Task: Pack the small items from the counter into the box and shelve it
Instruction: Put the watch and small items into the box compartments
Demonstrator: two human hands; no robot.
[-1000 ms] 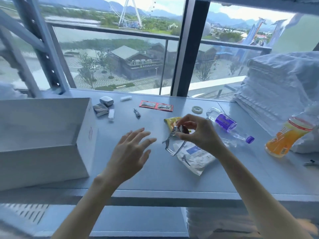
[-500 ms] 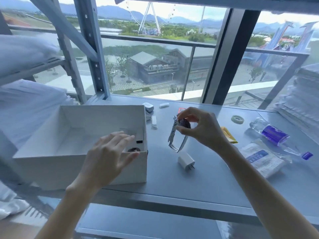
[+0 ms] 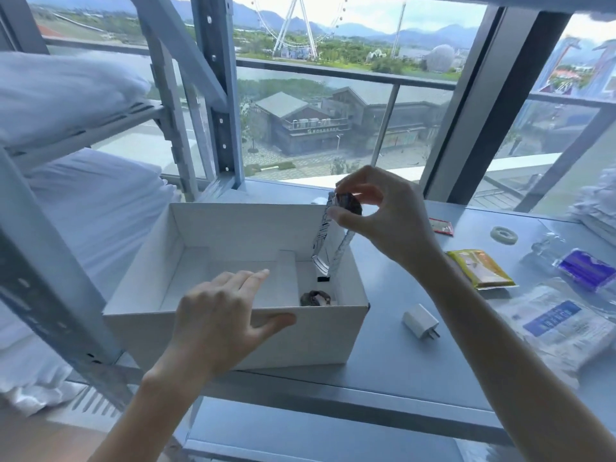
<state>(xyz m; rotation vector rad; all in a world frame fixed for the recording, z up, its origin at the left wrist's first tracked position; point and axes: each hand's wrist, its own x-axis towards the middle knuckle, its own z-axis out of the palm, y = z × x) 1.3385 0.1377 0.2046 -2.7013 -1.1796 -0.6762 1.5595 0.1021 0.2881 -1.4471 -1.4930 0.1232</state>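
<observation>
Steel-link wristwatch [image 3: 333,241], 1 piece. We log it pinched at the dark case by the thumb and fingertips of the right hand [image 3: 390,221], with the bracelet hanging loose over the right compartment of the box [image 3: 316,335].

Left hand [image 3: 216,315]: laid over the near wall, fingers fairly straight, thumb on the outer face, steadying.

Handling, as we judge it: dense for its size, the links floppy and slick, the glass easy to scratch. We would hold it by the case, not the strap, and lower it in rather than drop it.

Box contents: 1 dark item [image 3: 315,298], which we cannot identify.

Counter [image 3: 400,361], not yet packed:
- 1 white charger [image 3: 420,321]
- 1 yellow sachet [image 3: 480,268]
- 1 red sachet [image 3: 440,226]
- 1 tape roll [image 3: 504,235]
- 1 purple-labelled bottle [image 3: 583,266]
- 1 blue-labelled packet [image 3: 560,323]

Left of the box: white bedding [image 3: 83,211] on racking.
</observation>
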